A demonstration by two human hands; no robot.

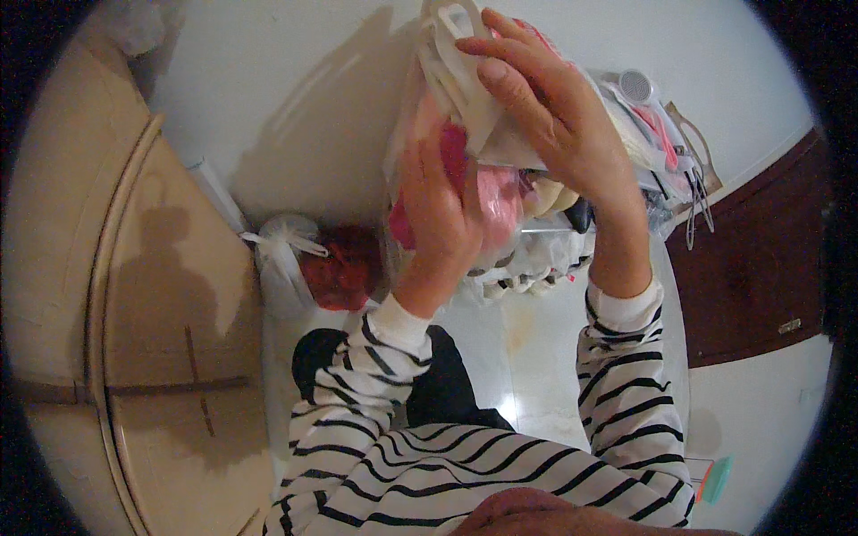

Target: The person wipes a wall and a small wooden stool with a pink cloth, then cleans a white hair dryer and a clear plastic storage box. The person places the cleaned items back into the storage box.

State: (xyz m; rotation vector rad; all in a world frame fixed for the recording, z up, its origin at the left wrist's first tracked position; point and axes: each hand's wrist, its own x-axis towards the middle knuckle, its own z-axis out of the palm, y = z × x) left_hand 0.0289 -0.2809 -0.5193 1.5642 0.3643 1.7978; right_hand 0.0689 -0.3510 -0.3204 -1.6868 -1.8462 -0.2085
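Observation:
My left hand (439,208), blurred, reaches up against a clear plastic bag (499,204) with pink contents. A deep magenta item (454,144) shows beside its fingers. My right hand (563,114) is higher and to the right, fingers pointing left. Its fingertips touch a pale item (462,74) with looped strips, perhaps of plastic, near the white wall. Red-and-white material (536,33) shows behind the right knuckles. How firmly either hand grips is hard to see.
Shoes (529,285) line a low shelf under the bags. Left of it stand a red container (342,268) and a tied clear bag (285,241). A round grey mesh item (635,86) and pink loop (663,141) lie right. Wooden door panels (181,301) flank the left, a dark brown door (744,261) the right.

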